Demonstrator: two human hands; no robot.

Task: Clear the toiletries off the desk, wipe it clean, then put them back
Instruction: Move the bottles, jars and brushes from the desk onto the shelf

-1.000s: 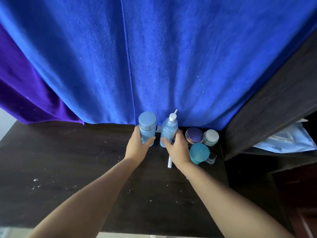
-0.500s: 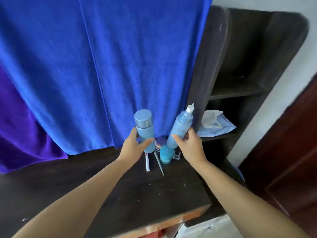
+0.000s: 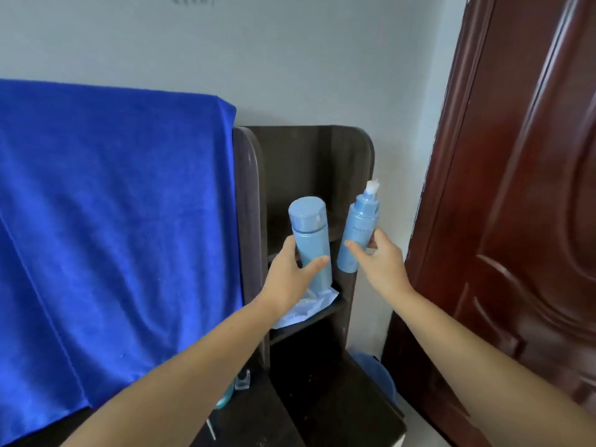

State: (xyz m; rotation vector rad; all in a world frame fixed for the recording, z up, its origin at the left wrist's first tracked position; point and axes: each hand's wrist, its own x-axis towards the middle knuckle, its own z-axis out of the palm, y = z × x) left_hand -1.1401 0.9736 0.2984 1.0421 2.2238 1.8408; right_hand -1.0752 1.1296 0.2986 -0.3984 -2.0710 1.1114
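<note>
My left hand (image 3: 290, 279) grips a light blue capped bottle (image 3: 310, 235) around its lower body, upright. A light blue pump bottle (image 3: 357, 233) with a white nozzle is held in my right hand (image 3: 379, 262), tilted slightly right. Both bottles are raised in front of the dark wooden side shelf (image 3: 361, 156). Low in view is the dark desk top (image 3: 322, 414). A small clear item (image 3: 242, 380) and a teal jar edge (image 3: 224, 398) stay on it, partly hidden by my left forearm.
A big blue towel (image 3: 113, 221) hangs over the left half of the view. A blue-white packet (image 3: 309, 306) lies on the lower shelf board. A dark red door (image 3: 516, 221) stands at the right, a blue bin (image 3: 375, 372) on the floor below the shelf.
Both hands lifted the two bottles off the desk and carried them up and right to the side shelf. My view swung up and right, away from the desk top.
</note>
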